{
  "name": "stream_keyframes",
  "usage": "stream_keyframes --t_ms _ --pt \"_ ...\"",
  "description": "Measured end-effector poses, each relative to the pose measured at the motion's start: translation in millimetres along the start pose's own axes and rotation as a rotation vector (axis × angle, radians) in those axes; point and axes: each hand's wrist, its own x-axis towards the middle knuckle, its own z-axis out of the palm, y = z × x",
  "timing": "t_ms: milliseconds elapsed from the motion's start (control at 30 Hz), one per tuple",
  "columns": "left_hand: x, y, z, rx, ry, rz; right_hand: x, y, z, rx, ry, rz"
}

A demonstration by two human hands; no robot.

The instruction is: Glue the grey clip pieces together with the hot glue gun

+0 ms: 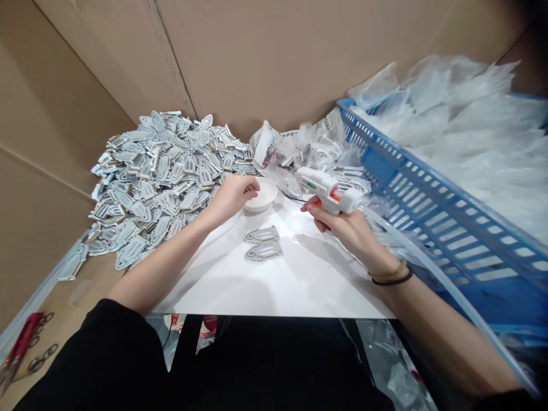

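Note:
My right hand point(342, 225) is wrapped round the handle of a white hot glue gun point(319, 184) with orange parts, its nozzle end pointing left. A long translucent glue stick point(428, 260) runs from its rear end down to the right. My left hand point(240, 191) hangs over the rim of a small white bowl point(266, 197), fingertips bent together in a pinch. Whatever they hold, if anything, is too small to tell. In front of the bowl, two flat grey boat-shaped pieces point(263, 251) with slotted middles lie side by side on the white board point(299, 291).
A big heap of similar grey pieces point(171, 171) fills the back left. Crumpled plastic bags point(317, 145) lie behind the glue gun. At right stands a blue crate point(445, 217) full of clear bags point(483, 131). Red-handled snips point(23, 342) and dark rings point(43, 357) lie at lower left.

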Motion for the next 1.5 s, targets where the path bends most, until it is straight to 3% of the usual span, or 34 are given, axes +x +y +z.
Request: stream_keyframes --t_ms 133,333,467,733,833,1000,1100,1300,1500 --pt "-8 13 -15.1 -0.001 0.022 0.057 -2 1 0 0.007 0.017 -0.001" --pt "-28 40 -18.5 -0.081 -0.352 0.112 -3 3 2 0.013 0.029 0.019" --pt "-38 40 -7.9 -0.108 -0.440 0.095 -5 -1 3 0.028 0.028 0.056" --pt "-60 31 7.4 -0.613 -0.382 -0.120 -7 -6 4 0.004 0.031 0.047" --pt "-66 33 13.3 -0.689 -0.295 -0.203 -6 -5 4 -0.012 0.028 0.037" --pt "-70 31 26.4 -0.624 -0.100 -0.251 -6 -4 4 -0.043 0.006 0.022" --pt "-74 31 30.3 -0.465 -0.041 -0.212 -6 -3 4 -0.058 0.011 0.021" --pt "-75 35 26.6 -0.225 -0.011 -0.111 -5 -2 3 -0.043 -0.006 0.017" --pt "-77 34 27.6 -0.380 -0.016 -0.223 -4 -2 2 -0.039 0.009 0.031"
